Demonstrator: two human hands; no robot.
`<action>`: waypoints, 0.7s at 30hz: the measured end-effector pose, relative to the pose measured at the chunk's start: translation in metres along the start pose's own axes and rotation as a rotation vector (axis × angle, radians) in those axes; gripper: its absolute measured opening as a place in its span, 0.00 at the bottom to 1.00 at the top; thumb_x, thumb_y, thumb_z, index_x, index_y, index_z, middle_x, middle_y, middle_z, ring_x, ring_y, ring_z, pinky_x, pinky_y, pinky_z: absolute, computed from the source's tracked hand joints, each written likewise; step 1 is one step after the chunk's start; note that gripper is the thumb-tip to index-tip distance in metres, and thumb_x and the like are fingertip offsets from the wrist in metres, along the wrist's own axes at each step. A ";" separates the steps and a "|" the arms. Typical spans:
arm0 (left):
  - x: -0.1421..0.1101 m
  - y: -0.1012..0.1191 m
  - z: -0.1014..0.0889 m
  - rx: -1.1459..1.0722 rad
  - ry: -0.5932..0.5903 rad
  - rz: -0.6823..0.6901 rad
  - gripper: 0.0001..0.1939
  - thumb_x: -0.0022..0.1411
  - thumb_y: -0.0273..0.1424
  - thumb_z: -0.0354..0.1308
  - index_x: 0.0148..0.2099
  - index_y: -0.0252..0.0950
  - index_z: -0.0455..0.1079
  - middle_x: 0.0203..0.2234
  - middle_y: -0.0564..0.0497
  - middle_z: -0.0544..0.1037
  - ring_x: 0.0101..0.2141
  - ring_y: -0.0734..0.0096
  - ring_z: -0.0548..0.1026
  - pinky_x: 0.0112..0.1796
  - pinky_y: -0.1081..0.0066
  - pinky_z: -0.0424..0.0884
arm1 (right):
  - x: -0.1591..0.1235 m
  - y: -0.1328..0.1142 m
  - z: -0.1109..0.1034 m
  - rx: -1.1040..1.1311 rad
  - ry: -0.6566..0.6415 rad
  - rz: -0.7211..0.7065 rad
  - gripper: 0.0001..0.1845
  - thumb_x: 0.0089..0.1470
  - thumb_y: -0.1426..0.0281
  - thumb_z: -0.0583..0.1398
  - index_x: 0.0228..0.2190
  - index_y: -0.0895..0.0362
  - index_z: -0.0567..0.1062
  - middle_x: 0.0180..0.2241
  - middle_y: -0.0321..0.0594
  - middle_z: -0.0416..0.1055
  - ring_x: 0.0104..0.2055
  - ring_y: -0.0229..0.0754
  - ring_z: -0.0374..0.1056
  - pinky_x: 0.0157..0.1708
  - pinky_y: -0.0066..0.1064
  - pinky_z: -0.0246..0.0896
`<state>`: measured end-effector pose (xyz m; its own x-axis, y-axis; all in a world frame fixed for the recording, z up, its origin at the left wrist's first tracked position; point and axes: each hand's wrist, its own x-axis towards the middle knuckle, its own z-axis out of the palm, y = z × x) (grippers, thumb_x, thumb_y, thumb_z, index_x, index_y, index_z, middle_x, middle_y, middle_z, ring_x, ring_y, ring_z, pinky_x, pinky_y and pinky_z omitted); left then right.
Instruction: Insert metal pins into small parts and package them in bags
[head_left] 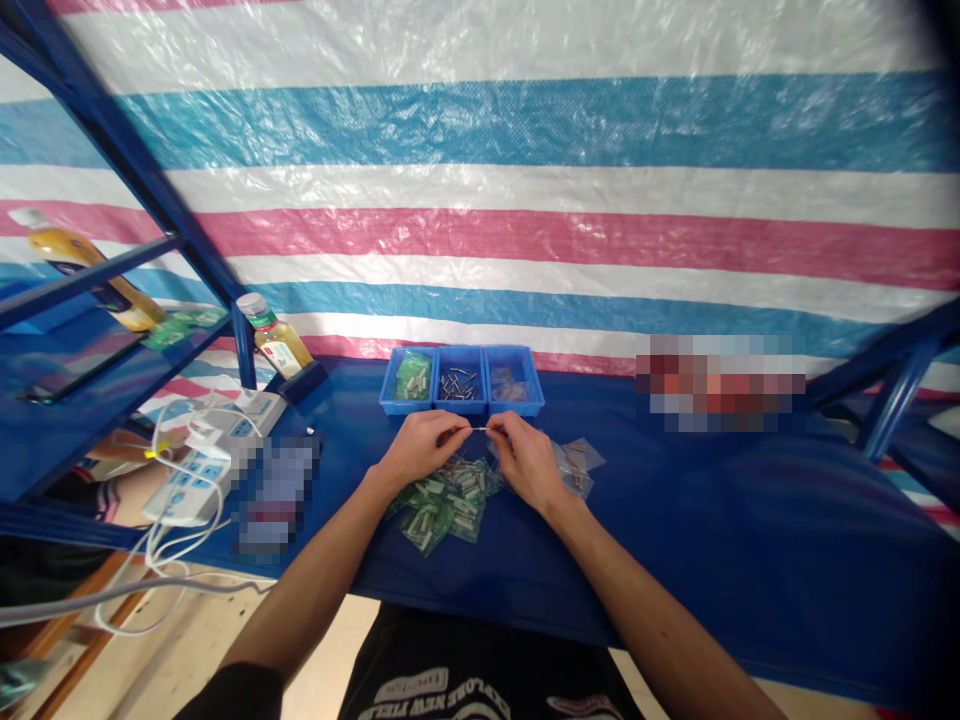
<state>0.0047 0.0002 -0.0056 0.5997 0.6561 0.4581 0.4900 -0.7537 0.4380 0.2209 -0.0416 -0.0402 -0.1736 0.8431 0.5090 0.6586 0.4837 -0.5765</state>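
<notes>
A thin metal pin [481,429] is held level between my two hands, just in front of the blue bins. My left hand [421,446] pinches its left end between thumb and fingertips, and my right hand [526,458] pinches the other end. Under and beside my left hand lies a pile of green bags [442,505] with small metal pieces inside. Clear bags [579,464] with brownish pieces rest by my right hand. Beyond my hands, the left bin [407,407] holds a green bag of parts, the middle bin [460,406] loose metal pins, and the right bin [516,408] small clear bags.
Power strips [202,478] with white cables stand on the table's left side, near a pixelated flat object [276,495]. A drink bottle [274,335] leans behind them. Another person's arm [131,495] shows at far left. Blue frame posts [904,385] flank the blue table [712,540].
</notes>
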 end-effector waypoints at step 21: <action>0.008 -0.005 0.005 -0.078 0.237 -0.340 0.16 0.71 0.41 0.56 0.40 0.36 0.79 0.24 0.53 0.80 0.24 0.72 0.75 0.31 0.73 0.69 | 0.003 -0.003 -0.003 -0.056 0.008 0.197 0.14 0.72 0.64 0.49 0.42 0.52 0.74 0.37 0.41 0.78 0.38 0.46 0.74 0.40 0.32 0.60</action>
<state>0.0107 0.0090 -0.0077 0.2455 0.8645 0.4386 0.5798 -0.4935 0.6483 0.2204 -0.0415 -0.0351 -0.0316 0.9183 0.3947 0.7189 0.2953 -0.6293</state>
